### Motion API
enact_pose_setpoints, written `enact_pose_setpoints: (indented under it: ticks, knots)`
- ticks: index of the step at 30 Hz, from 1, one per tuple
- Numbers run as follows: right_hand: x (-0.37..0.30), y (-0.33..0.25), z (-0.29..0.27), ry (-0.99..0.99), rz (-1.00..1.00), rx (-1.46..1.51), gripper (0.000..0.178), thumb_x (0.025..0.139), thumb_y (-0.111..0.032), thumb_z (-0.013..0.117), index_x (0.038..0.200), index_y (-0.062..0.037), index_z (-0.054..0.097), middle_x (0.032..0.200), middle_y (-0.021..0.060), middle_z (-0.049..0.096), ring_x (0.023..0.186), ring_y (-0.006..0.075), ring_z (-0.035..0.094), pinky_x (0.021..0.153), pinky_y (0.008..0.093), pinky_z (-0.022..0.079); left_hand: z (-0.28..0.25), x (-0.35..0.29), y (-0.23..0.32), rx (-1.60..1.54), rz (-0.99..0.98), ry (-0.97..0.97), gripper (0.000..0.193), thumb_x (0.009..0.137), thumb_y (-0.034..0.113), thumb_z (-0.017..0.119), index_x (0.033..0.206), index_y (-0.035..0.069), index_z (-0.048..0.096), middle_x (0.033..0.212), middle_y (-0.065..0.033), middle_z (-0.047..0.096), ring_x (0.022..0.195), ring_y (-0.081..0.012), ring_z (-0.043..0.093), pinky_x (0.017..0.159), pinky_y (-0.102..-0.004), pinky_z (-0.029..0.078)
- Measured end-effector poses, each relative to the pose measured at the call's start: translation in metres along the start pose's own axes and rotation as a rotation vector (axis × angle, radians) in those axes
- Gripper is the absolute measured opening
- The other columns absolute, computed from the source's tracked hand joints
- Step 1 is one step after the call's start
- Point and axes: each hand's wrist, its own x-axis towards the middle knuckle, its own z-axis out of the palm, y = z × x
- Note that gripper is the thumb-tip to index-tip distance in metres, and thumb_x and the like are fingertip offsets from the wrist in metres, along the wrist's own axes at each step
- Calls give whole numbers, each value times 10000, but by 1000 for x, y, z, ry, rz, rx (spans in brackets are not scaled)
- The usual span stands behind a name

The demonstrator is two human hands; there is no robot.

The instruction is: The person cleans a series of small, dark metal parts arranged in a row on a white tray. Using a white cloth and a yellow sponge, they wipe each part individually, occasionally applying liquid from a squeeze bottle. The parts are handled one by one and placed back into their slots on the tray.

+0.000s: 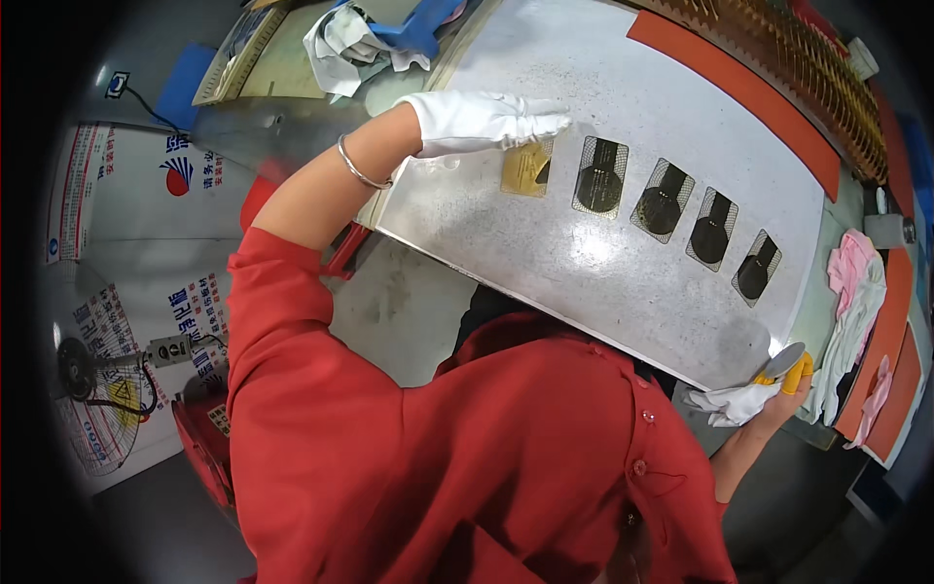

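My left hand (482,121), in a white glove, stretches out flat over the pale worktable (467,209). Its straight fingers lie across the upper edge of a gold-coloured thin plate (525,175), partly hiding it; whether they press on it I cannot tell. To its right, a row of several similar thin plates runs across the table, each with a dark round-and-bar shape and a mesh-like border, such as one dark plate (599,179). At the table's near right corner my right hand (793,384), with yellow finger covers, is closed around a grey, flat, rounded piece (783,361). White cloth (732,404) bunches beside it.
An orange-red strip (739,102) lines the far edge, beside a rack of many thin upright brown pieces (778,68). Pink and pale cloths (848,277) hang at the right. Crumpled white cloth (345,49) lies far left. A fan (92,375) stands at left.
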Motion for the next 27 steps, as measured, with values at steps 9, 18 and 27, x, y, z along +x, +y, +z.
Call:
enact_pose_setpoints:
  ticks: [9,18,27]
  knots:
    - [-3,-6,11,24,-10,-30,221,898,-144,503,1056,9,518,937,56,565,833,121,538,732,243,427,-4,5,-14,-301,23,19,698,867,587,378,1328,64,382,1345,-134,406,1243,-239,382,1049,-305,254]
    - [-4,-7,8,-11,19,33,216,893,-116,500,1067,9,520,945,55,570,859,121,537,761,246,425,3,26,-39,-466,165,-2,799,836,653,349,1331,26,363,1365,-155,370,1271,-241,337,1057,-320,234]
    - [-5,-5,15,43,-9,46,202,886,-99,509,1058,3,538,924,33,582,809,98,542,698,219,425,17,55,31,-109,256,4,621,927,495,273,1372,61,278,1416,-93,294,1301,-203,276,1070,-301,212]
